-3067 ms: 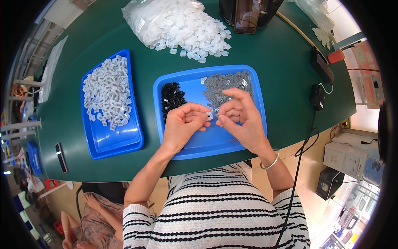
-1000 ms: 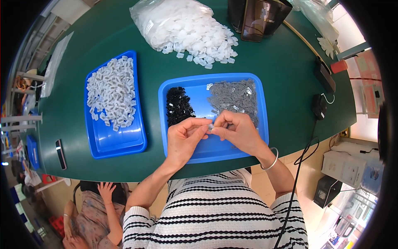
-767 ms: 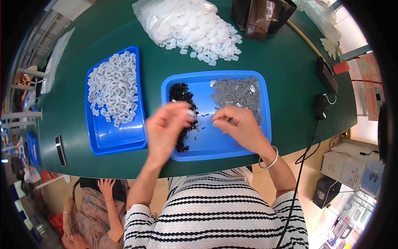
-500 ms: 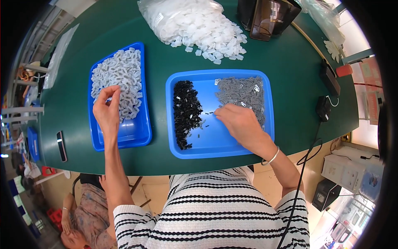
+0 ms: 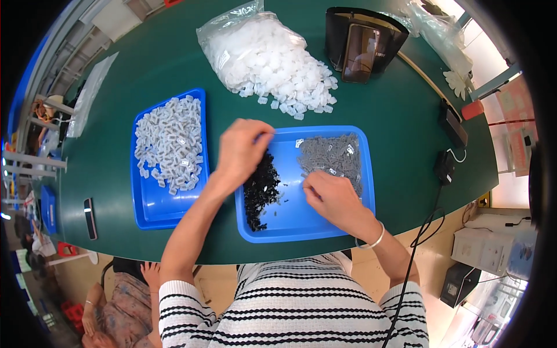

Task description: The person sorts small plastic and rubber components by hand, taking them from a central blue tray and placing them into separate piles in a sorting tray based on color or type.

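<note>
My left hand (image 5: 242,149) hangs over the far left corner of the light blue tray (image 5: 301,236), beside a heap of small black parts (image 5: 262,194). Its thumb and forefinger are bent together; anything between them is too small to make out. Over the middle of the same tray, my right hand (image 5: 335,198) is closed in a pinch, fingertips pointing left, their contents hidden. A heap of small grey flat pieces (image 5: 336,153) lies just beyond it. To the left stands a darker blue tray (image 5: 168,217) holding many pale, translucent small pieces (image 5: 173,136).
At the back a clear plastic bag (image 5: 223,49) spills white translucent pieces (image 5: 284,69). A phone (image 5: 361,53) leans on a black container (image 5: 337,35). Another phone (image 5: 90,218) lies at the left. A black cable (image 5: 426,223) hangs at the right. Another person (image 5: 130,298) sits at the lower left.
My left hand has moved right, from the darker blue tray to the light blue one. My right hand stays over the light blue tray, fingers more curled. The whole view has shifted slightly.
</note>
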The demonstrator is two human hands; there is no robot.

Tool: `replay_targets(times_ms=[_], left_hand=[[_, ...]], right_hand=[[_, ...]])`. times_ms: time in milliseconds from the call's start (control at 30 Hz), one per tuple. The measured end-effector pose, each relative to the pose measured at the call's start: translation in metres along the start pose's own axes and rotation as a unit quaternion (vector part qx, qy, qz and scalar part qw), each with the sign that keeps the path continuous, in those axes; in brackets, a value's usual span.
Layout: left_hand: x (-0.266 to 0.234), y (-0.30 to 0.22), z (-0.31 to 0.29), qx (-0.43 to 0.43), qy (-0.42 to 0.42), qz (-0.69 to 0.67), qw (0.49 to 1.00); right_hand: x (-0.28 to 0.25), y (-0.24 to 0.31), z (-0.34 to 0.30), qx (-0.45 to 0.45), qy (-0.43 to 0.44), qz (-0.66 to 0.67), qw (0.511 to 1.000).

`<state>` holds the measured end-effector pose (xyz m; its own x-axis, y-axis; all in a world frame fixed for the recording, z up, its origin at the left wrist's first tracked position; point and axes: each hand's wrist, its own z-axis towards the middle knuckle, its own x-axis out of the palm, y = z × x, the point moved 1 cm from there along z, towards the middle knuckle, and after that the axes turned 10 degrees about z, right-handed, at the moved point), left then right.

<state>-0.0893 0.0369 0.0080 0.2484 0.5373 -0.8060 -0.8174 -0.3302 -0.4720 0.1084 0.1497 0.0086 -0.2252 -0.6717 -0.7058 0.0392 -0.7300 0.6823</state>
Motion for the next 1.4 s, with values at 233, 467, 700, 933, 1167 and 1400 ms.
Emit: replay_targets(times_ms=[233,467,700,933,1167,1400], left_hand=[[0.031,-0.018,0.026,0.004,0.042,0.007,0.999],[0.045,-0.01,0.053,0.072,0.013,0.037,0.997],[0.058,-0.001,0.074,0.135,0.094,0.106,0.981],[0.042,-0.001,0.064,0.178,0.022,0.087,0.98],[-0.002,-0.045,-0.029,0.025,0.094,-0.128,0.987],[0.0,-0.054,-0.056,-0.094,0.104,-0.262,0.955]], right_hand=[[-0.006,-0.004,-0.025,0.156,-0.038,0.231,0.96],[-0.01,-0.008,-0.024,0.167,-0.044,0.27,0.947],[0.001,-0.008,-0.029,0.122,-0.068,0.292,0.946],[-0.009,-0.009,-0.027,0.159,-0.051,0.277,0.946],[-0.023,-0.002,-0.008,0.133,-0.094,0.283,0.945],[-0.014,0.013,0.007,0.095,-0.048,0.177,0.978]])
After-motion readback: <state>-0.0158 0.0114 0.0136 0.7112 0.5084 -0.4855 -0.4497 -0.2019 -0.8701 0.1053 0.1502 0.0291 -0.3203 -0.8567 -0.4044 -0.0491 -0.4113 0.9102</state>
